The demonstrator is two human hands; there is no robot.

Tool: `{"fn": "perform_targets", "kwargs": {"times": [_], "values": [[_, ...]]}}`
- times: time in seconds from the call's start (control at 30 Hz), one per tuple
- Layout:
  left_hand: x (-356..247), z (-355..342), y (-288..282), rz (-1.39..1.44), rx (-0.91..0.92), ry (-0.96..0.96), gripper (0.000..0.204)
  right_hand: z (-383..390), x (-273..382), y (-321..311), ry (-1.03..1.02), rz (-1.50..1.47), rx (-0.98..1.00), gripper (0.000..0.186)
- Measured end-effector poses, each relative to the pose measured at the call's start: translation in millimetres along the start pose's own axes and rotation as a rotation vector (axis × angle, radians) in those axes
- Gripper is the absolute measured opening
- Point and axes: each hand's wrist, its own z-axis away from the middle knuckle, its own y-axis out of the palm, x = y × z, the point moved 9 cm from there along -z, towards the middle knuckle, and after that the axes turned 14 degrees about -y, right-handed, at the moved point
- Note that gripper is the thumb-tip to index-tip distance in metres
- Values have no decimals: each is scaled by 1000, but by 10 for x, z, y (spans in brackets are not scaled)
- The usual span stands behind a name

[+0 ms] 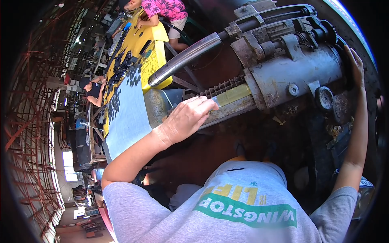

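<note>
Left grip [188,117] curled by yellow strip [235,95], right grip [355,65] at machine [302,67], holds unclear; steel cylinder [186,58] part-hides table [156,58]; 2 people [167,10] beside.

A long table with a bright yellow covering [156,58] runs along the left of the view, bearing a pale blue-grey sheet [127,125] strewn with small, dark, roundish pieces [114,104]. Near its top end a person in a pink shirt with a dark palm pattern [169,9] and light shorts leans over it, while another person in a dark cap and dark sleeveless top [96,89] reaches to its left edge. Farther left stand a lattice of thin reddish-brown bars [24,150] and a bright paned window [69,166].
</note>
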Motion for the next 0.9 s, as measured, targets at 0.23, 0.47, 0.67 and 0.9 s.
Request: {"fn": "perform_targets", "kwargs": {"times": [0.23,0.47,0.67,0.9], "values": [[39,27,2,43,24,-95,22,-33,39,-11,-81,66,35,31],[-23,26,22,-106,25,-42,19,-54,-131,-81,-21,84,78,33],[-197,159,121,-508,16,102,24,-24,-90,-1,-31,66,88,33],[-238,255,258,-697,-3,218,24,-49,-140,-43,-25,97,143,33]]}}
